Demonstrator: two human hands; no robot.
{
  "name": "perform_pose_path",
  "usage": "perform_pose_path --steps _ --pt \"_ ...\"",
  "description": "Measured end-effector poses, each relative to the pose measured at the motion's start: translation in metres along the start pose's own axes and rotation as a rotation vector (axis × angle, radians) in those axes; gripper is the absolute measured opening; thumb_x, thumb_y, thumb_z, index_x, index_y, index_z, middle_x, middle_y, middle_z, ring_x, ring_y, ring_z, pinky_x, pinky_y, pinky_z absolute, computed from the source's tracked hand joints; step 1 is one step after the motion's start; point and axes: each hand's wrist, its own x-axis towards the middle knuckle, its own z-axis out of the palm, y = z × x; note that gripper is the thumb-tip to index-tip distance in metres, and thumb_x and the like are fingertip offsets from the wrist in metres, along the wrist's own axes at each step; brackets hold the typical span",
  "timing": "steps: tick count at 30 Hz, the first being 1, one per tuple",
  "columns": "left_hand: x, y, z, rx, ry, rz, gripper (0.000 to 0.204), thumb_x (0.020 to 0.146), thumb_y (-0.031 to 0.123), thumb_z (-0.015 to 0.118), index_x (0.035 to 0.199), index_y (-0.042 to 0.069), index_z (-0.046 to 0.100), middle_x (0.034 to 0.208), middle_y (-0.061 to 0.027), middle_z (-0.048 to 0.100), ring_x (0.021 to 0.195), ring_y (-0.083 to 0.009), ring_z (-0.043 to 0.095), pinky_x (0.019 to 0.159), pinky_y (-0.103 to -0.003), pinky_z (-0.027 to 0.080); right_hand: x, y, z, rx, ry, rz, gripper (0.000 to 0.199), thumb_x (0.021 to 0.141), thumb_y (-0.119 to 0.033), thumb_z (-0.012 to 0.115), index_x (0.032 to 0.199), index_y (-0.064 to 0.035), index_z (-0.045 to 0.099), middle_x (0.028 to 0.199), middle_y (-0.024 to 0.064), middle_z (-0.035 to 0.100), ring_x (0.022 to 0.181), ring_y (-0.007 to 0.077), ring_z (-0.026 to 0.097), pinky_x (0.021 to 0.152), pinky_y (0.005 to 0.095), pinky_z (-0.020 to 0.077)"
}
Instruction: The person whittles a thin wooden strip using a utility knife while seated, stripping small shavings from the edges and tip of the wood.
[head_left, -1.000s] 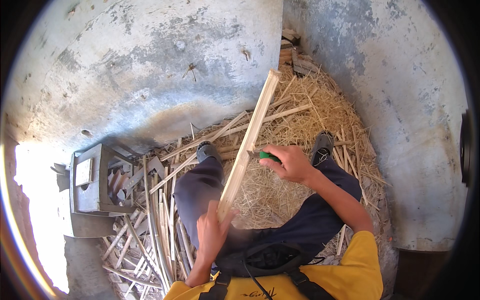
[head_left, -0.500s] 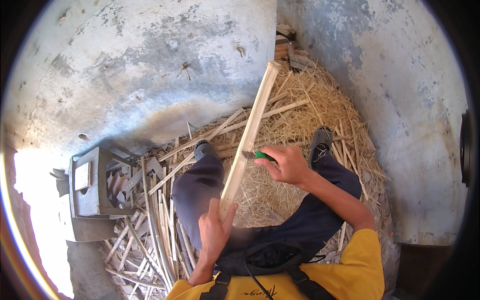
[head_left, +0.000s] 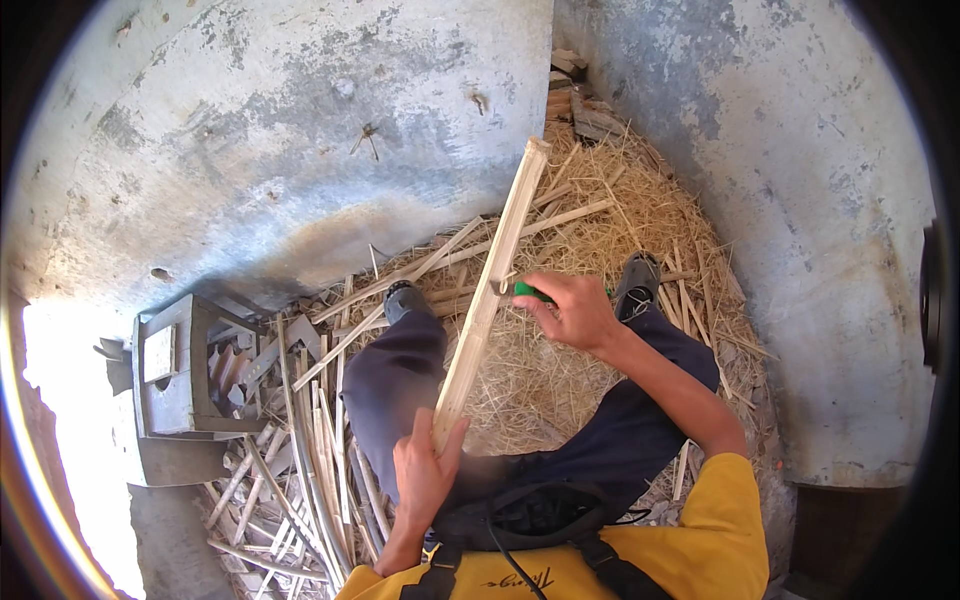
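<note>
A long pale bamboo strip [head_left: 487, 295] slants up and away from my lap between my knees. My left hand [head_left: 425, 468] is closed around its near end. In my right hand [head_left: 572, 308] is a knife with a green handle [head_left: 533, 291], the fingers wrapped round it. Its short blade meets the strip about midway along its length, and a small curled shaving [head_left: 504, 285] stands there. The strip's far end [head_left: 538, 146] is free, over the heap near the wall. Part of the knife handle is hidden in my palm.
Straw-like shavings [head_left: 640, 200] cover the ground around my shoes. Several loose strips [head_left: 318, 440] lie at the left, beside a grey wooden box [head_left: 180, 400] with an open side. Worn plaster walls [head_left: 300, 130] rise in front and at the right [head_left: 800, 250].
The knife has shifted slightly farther up the strip, and a curled shaving now shows at its blade. The strip's far end has dipped a little toward the left.
</note>
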Motion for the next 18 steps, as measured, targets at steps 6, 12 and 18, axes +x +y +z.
perform_pose_path --steps 6,12,18 --pt "-0.031 -0.022 -0.002 0.065 -0.062 -0.003 0.039 0.101 0.029 0.080 0.092 0.002 0.053 0.067 -0.0252 0.063 0.066 -0.0500 0.066 0.055 -0.048 0.048 0.035 0.071 -0.039 -0.173 -0.061 0.244 0.038 0.107 -0.041 0.070 0.109 -0.0038 0.077 0.073 0.0097 0.070 0.052 0.0208 0.058 0.051 0.0371 0.0442" --pt "-0.036 -0.034 -0.005 0.069 -0.082 0.002 0.042 0.101 0.033 0.079 0.092 0.002 0.053 0.066 -0.0259 0.060 0.064 -0.0511 0.064 0.054 -0.051 0.046 0.032 0.089 -0.028 0.122 -0.060 0.302 0.040 0.112 -0.042 0.062 0.108 -0.0044 0.077 0.064 0.0022 0.055 0.050 0.0142 0.048 0.049 0.0354 0.0370" --pt "-0.024 -0.037 -0.010 0.010 -0.064 -0.001 0.039 0.105 0.030 0.074 0.092 0.000 0.053 0.065 -0.0249 0.059 0.062 -0.0504 0.062 0.055 -0.051 0.045 0.029 0.069 -0.037 0.804 -0.116 0.620 0.039 0.112 -0.043 0.061 0.117 -0.0054 0.070 0.069 -0.0033 0.052 0.055 0.0121 0.046 0.051 0.0323 0.0369"
